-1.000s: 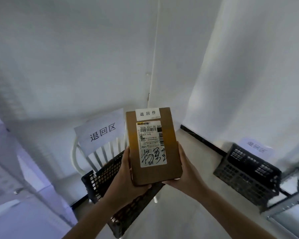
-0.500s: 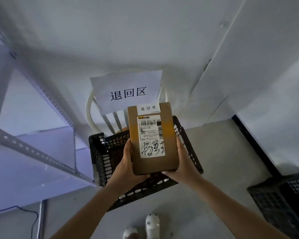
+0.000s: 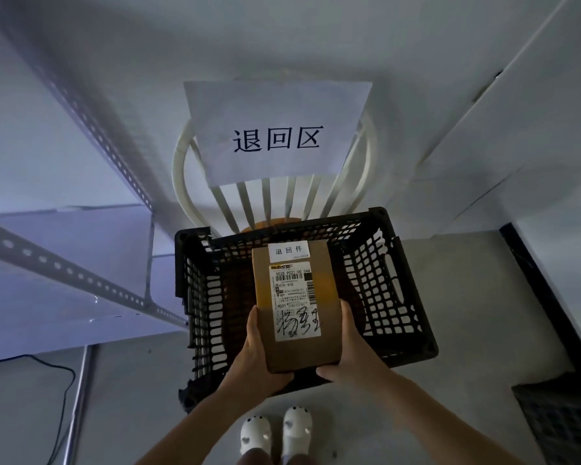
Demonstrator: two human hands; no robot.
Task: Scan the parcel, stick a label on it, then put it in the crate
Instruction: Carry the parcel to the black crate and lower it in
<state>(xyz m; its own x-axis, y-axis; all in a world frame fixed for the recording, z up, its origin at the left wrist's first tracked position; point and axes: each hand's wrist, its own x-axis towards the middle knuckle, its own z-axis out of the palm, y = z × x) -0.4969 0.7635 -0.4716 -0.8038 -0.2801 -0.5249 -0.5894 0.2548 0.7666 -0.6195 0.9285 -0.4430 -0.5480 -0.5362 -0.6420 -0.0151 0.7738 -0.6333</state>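
Observation:
A brown cardboard parcel (image 3: 297,307) carries a white shipping label with a barcode and handwriting, plus a small white sticker (image 3: 288,250) at its far end. My left hand (image 3: 260,355) grips its near left corner and my right hand (image 3: 351,350) grips its near right corner. The parcel hangs over the open top of a black lattice crate (image 3: 379,280), which rests on a white chair. The crate's inside is dark and partly hidden by the parcel.
A white chair back (image 3: 275,199) bears a paper sign (image 3: 277,129) behind the crate. A metal shelf frame (image 3: 81,276) stands at left, a second black crate (image 3: 560,421) at lower right. My white slippers (image 3: 275,434) are on the grey floor.
The view has swung down and left toward the crate on the chair. Both hands have lowered the parcel from chest height until it is over the crate's opening.

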